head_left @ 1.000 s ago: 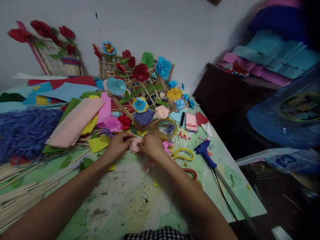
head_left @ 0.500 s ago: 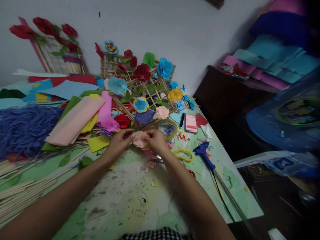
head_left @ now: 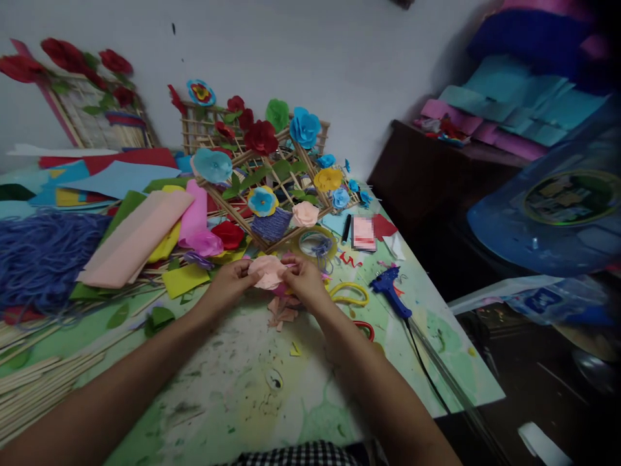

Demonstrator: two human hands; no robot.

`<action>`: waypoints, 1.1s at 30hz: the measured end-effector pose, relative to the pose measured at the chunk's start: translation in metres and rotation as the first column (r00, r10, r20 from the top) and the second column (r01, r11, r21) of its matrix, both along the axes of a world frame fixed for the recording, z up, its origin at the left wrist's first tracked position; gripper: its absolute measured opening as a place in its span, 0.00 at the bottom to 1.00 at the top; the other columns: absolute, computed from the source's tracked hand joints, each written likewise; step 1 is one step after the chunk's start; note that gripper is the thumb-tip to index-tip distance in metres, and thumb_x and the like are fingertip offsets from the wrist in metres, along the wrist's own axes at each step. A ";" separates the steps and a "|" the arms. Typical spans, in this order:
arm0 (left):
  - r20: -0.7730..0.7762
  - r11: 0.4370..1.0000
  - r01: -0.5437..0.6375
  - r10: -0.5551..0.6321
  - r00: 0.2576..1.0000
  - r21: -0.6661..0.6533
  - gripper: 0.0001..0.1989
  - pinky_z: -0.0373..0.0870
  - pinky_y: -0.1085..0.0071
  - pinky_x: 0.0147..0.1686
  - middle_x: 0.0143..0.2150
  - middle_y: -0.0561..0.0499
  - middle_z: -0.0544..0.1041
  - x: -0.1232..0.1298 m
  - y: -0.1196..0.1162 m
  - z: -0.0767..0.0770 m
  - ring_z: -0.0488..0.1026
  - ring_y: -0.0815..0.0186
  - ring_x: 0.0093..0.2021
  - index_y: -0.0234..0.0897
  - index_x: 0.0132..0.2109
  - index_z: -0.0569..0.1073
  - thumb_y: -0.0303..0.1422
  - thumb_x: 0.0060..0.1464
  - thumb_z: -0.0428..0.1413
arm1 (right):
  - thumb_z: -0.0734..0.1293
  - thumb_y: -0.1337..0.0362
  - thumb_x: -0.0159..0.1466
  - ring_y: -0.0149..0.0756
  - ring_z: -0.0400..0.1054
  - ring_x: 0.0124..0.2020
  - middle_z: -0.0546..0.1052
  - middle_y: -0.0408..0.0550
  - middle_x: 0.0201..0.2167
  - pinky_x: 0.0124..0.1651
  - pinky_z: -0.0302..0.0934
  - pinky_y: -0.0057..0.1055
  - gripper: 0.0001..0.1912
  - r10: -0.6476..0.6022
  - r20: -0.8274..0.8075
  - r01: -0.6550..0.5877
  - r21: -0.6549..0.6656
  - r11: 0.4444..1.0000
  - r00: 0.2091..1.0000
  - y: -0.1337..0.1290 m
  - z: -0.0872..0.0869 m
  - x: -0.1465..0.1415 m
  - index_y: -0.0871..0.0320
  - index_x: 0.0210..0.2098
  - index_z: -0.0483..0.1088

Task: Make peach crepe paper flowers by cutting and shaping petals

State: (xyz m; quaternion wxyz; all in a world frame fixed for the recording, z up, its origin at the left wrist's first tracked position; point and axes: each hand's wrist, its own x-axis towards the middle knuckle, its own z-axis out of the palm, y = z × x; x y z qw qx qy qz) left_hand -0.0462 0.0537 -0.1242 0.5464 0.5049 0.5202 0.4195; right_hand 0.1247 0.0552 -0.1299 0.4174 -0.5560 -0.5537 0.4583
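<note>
A pale pink paper flower [head_left: 266, 272] is held between my two hands above the table. My left hand [head_left: 235, 277] pinches its left edge, and my right hand [head_left: 301, 275] pinches the right edge. Pink paper scraps [head_left: 281, 312] lie on the table just below it. Beyond my hands stands a stick frame [head_left: 228, 210] decorated with paper flowers, among them a similar pale pink flower [head_left: 305, 214]. A roll of tape [head_left: 334, 243] lies behind my right hand, with purple yarn in its ring. Yellow-handled scissors [head_left: 356, 293] lie to the right of that hand, their blades hidden.
On the right are a blue glue gun [head_left: 391, 290] with its cord and a red handle [head_left: 367, 330]. To the left lie a purple yarn heap [head_left: 48, 259], folded pink paper [head_left: 138, 236], thin wooden sticks [head_left: 53, 382] and a yellow sheet [head_left: 185, 279]. The table's right edge [head_left: 449, 304] slants away.
My hands have turned the pink flower, so its face now looks flatter and wider. The whole view has shifted slightly, with the scene moving left.
</note>
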 end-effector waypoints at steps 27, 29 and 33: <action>0.388 0.993 0.034 0.013 0.922 -0.112 0.19 0.71 0.73 0.32 0.32 0.50 0.78 0.017 -0.026 0.002 0.74 0.66 0.32 0.32 0.38 0.75 0.38 0.39 0.66 | 0.61 0.65 0.55 0.28 0.58 0.20 0.63 0.38 0.17 0.23 0.51 0.24 0.07 -0.073 -0.034 0.077 0.138 0.988 0.997 -0.028 -0.020 -0.007 0.58 0.22 0.63; 0.365 0.994 0.034 0.007 0.931 -0.107 0.21 0.70 0.72 0.32 0.33 0.49 0.79 0.015 -0.028 -0.002 0.74 0.66 0.31 0.32 0.40 0.74 0.37 0.37 0.67 | 0.60 0.65 0.56 0.28 0.58 0.19 0.64 0.38 0.17 0.23 0.51 0.24 0.07 -0.071 -0.023 0.073 0.147 0.986 0.997 -0.030 -0.022 -0.010 0.58 0.22 0.64; 0.241 0.999 -0.042 0.047 0.969 -0.026 0.27 0.69 0.70 0.31 0.31 0.49 0.79 0.010 -0.027 -0.014 0.74 0.64 0.28 0.31 0.43 0.71 0.35 0.33 0.68 | 0.61 0.65 0.57 0.29 0.59 0.21 0.65 0.39 0.18 0.23 0.51 0.24 0.07 -0.069 0.026 0.063 0.196 0.979 0.997 -0.034 -0.029 -0.015 0.57 0.23 0.65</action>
